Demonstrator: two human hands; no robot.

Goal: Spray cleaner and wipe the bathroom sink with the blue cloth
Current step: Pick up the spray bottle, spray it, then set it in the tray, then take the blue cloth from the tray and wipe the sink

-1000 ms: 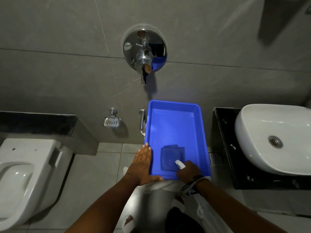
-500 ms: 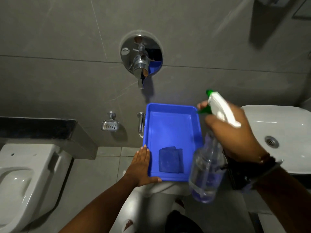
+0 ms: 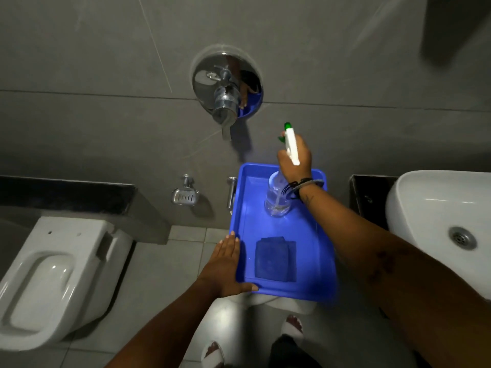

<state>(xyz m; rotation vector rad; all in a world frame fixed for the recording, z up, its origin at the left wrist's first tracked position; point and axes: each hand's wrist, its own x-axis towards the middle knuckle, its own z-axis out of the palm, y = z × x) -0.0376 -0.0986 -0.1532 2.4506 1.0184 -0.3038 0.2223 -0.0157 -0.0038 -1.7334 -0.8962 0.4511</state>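
Note:
My left hand point(image 3: 225, 266) grips the near left corner of a blue plastic tray point(image 3: 322, 264) held in front of me. A folded blue cloth point(image 3: 275, 261) lies flat in the tray's near half. My right hand point(image 3: 295, 160) is closed around the neck of a clear spray bottle point(image 3: 277, 197) with a white trigger head and green nozzle; the bottle's base stands at the tray's far end. The white bathroom sink point(image 3: 425, 208), with a metal drain point(image 3: 461, 237), sits on a black counter at the right.
A white toilet point(image 3: 53, 272) stands at the lower left under a dark ledge. On the grey wall are a chrome shower mixer point(image 3: 225, 88), a chrome soap dish point(image 3: 185, 196) and a small tap. My feet in white sandals show below on the tiled floor.
My right hand lifted the spray bottle up from the tray's near edge, swung it right toward the sink, then brought it back to the tray's far end. The left hand kept hold of the tray.

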